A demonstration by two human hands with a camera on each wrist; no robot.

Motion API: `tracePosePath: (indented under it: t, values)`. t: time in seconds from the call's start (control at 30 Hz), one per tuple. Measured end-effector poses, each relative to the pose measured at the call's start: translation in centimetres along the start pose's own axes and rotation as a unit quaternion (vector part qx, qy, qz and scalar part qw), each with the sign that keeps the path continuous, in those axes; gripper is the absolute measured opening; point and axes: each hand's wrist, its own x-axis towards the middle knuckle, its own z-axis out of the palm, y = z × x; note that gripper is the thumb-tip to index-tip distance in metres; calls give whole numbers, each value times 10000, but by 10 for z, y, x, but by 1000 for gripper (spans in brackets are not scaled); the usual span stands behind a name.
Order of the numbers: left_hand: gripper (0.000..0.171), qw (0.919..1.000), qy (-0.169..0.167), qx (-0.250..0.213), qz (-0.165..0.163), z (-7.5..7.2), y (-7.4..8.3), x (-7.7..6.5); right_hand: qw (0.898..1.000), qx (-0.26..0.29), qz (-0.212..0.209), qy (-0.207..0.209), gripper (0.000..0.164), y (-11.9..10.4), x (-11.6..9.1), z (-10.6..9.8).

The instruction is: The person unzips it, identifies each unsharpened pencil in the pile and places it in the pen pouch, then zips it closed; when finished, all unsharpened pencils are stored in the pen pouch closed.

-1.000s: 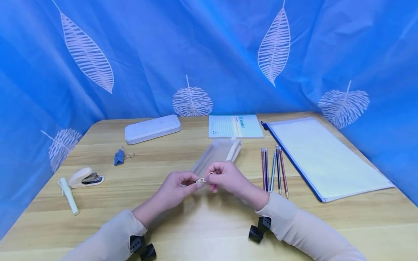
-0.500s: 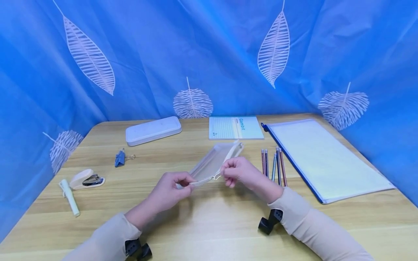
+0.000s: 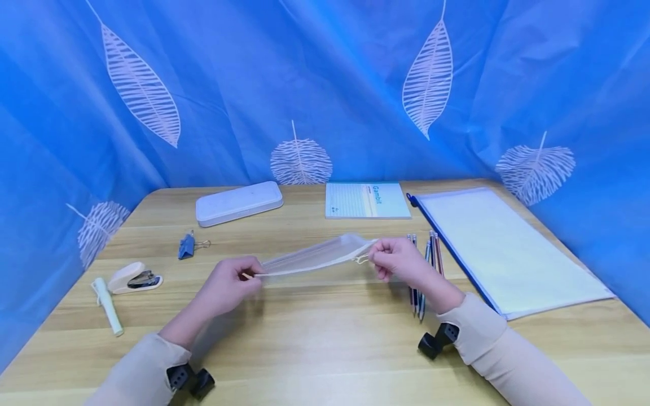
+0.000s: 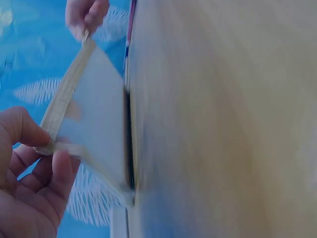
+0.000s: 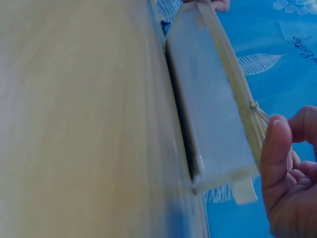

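Note:
A translucent zip pouch [image 3: 315, 255] with a cream zipper edge is stretched between both hands above the table. Its left end is pinched between thumb and fingers of my left hand [image 3: 229, 285], also close up in the left wrist view [image 4: 34, 183]. My right hand [image 3: 401, 262] is at the pouch's right end, thumb and forefinger pinching the cord zipper pull [image 5: 261, 115]. The pull's knot sits on the zipper near that end. Whether the pouch's mouth is open cannot be told.
Several pencils [image 3: 431, 254] lie behind the right forearm, beside a large zip document bag [image 3: 513, 248]. A notebook [image 3: 365, 200] and a white case [image 3: 238, 204] lie at the back. Left are a blue binder clip [image 3: 186, 246], a stapler [image 3: 133, 278] and a pale green pen [image 3: 108, 307].
The hands have moved apart, left hand leftward and right hand rightward. The zipper pull has slid from the left hand toward the pouch's other end, and the pouch has turned sideways.

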Motion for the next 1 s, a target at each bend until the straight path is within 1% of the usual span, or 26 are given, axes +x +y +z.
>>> tracePosePath:
  t: [0.07,0.17,0.23,0.3,0.4,0.5,0.57,0.63,0.7,0.77,0.8,0.87,1.0]
  values:
    - [12,9996,188,84,-167,-6,-7,2,9997,-206,-91,67,22,0,-4,-6]
    - [10,9984,396,208,-342,-12,-15,5,9989,-421,-191,34,22,1,-8,-13]
    - [9,9981,395,161,-434,-14,-17,6,9987,-434,-230,-103,23,2,-9,-15]
    - [10,9976,423,75,-535,-15,-19,7,9989,-318,-234,-254,24,5,-9,-15]
    - [17,9951,554,-396,-719,-16,-22,9,9984,-51,-263,-495,25,10,-8,-16]
    - [28,9900,524,-1044,-796,-14,-26,10,9973,204,-163,-691,26,17,-6,-17]
    - [33,9849,437,-1452,-833,-11,-27,12,9969,321,-91,-716,26,22,-2,-19]
    - [38,9784,398,-1795,-944,-7,-28,16,9962,458,1,-735,25,28,3,-19]
    - [41,9709,468,-2079,-1089,-3,-30,21,9954,562,93,-776,23,33,8,-19]
    - [42,9643,618,-2245,-1260,1,-33,26,9942,661,196,-822,22,36,12,-17]
    - [43,9617,677,-2292,-1346,3,-34,27,9939,688,262,-826,21,37,14,-16]
    - [43,9604,756,-2247,-1461,7,-37,30,9940,649,453,-753,20,38,18,-13]
    - [40,9639,777,-1910,-1684,9,-41,33,9942,497,838,-457,19,37,26,-8]
